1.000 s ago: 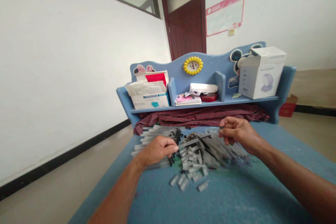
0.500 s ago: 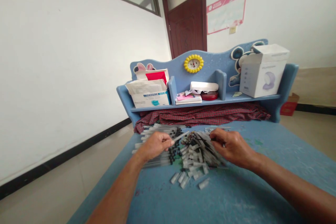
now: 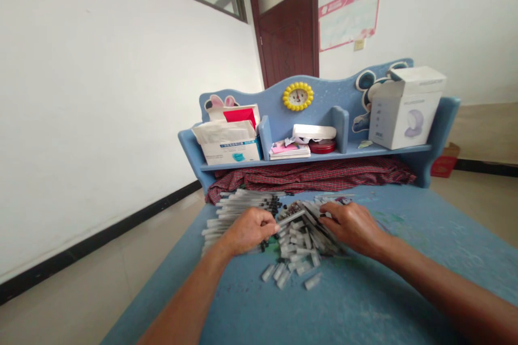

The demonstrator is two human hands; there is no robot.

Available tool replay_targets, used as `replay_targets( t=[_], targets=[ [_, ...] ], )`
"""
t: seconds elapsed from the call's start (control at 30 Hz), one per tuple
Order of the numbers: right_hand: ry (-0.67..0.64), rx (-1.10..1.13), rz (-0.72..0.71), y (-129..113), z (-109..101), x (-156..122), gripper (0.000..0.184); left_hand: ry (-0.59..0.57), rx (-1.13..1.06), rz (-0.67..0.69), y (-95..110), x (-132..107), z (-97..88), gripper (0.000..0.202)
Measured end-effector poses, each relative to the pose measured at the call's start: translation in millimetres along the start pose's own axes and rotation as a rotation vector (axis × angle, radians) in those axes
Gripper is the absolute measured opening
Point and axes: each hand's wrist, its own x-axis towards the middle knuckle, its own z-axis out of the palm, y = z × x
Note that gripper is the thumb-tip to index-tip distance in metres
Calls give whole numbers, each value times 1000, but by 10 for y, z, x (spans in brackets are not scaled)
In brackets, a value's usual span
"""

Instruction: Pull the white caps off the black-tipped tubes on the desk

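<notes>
My left hand (image 3: 251, 229) is closed in a pinch on the end of a clear pen barrel (image 3: 292, 218), which points up and to the right. My right hand (image 3: 354, 226) is over the right side of a heap of thin pen parts (image 3: 319, 221), thumb and forefinger slightly apart. Whether its fingertips touch a part is hard to see. Below the heap's middle lie loose frosted pen caps (image 3: 297, 250). Left of it, partly behind my left hand, are rows of clear pens with black ends (image 3: 238, 205).
The blue table (image 3: 259, 307) has a raised back shelf. On that shelf are a mask box (image 3: 230, 151), a stack of papers (image 3: 289, 152), a red round tin (image 3: 322, 146) and a large white box (image 3: 407, 110). Checked cloth (image 3: 311, 174) lies beneath the shelf.
My left hand has shifted right and slightly down with the barrel, nearer the heap. My right hand has moved a little left, and its fingers have loosened from a closed grip.
</notes>
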Motion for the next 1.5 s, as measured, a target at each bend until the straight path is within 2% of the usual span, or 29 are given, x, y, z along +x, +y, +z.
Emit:
replay_targets(
  t=[0.17, 0.27, 0.37, 0.5, 0.63, 0.83, 1.03, 1.13, 1.2, 1.27, 1.37, 1.43, 1.5],
  targets=[
    [85, 120, 38, 35, -21, 10, 30, -28, -5, 22, 4, 2, 52, 31],
    [99, 238, 4, 36, -84, -2, 29, -37, -11, 39, 67, -24, 67, 30],
    [28, 301, -118, -14, -141, -31, 31, -45, -24, 62, 172, -66, 95, 28],
    [-47, 198, -350, -106, -169, -85, 24, -63, -49, 107, 278, -111, 155, 26],
    [-57, 106, -418, -131, -228, -102, 28, -70, -63, 142, 298, -127, 160, 25],
    [-83, 184, -391, -92, -524, -45, 27, -126, -109, 181, 356, -141, 41, 35],
    [-153, 125, -405, -171, -854, -76, 16, -55, -43, 154, 593, -215, -27, 30],
    [-197, 42, -429, -218, -941, -163, 9, -74, 20, 182, 721, -302, -50, 26],
    [-225, -20, -449, -232, -973, -258, 13, -110, 51, 219, 781, -372, -67, 26],
    [-222, -64, -477, -234, -1000, -378, 20, -195, 44, 220, 817, -443, -78, 32],
    [-151, -105, -565, -238, -1020, -591, 22, -310, -10, 182, 839, -548, -41, 41],
    [-104, -115, -663, -231, -983, -749, 22, -318, -21, 193, 828, -623, 44, 42],
    [-54, -78, -737, -180, -882, -923, 23, -329, -4, 263, 772, -721, 168, 43]
  ],
)
